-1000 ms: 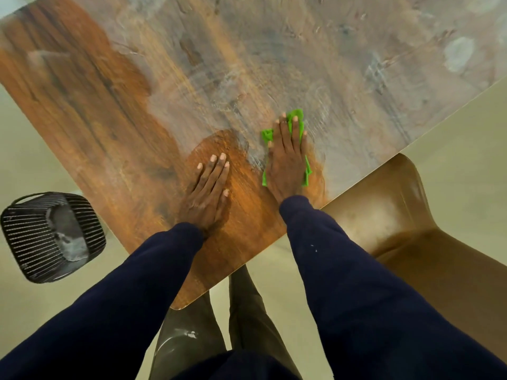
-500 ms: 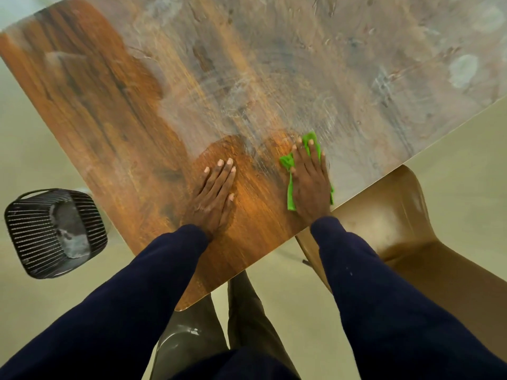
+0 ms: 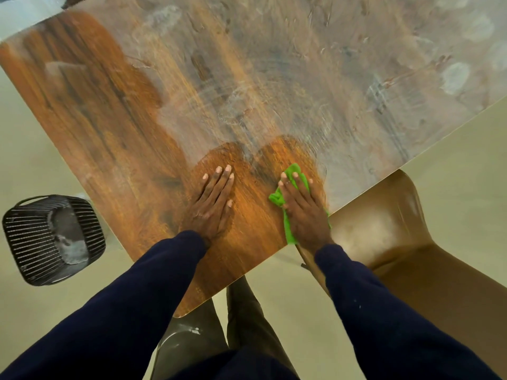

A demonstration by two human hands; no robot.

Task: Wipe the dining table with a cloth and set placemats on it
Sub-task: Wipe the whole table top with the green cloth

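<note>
Cloth lies flat under the right hand near the table edge, green showing past the straight, close-set fingertips and along the thumb side. Left hand rests palm down just beside it, fingers straight and together.

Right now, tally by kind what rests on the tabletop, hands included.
Green cloth: 1
Hands: 2, left hand flat on the wood, right hand pressing the cloth
Total on the table: 3
</note>
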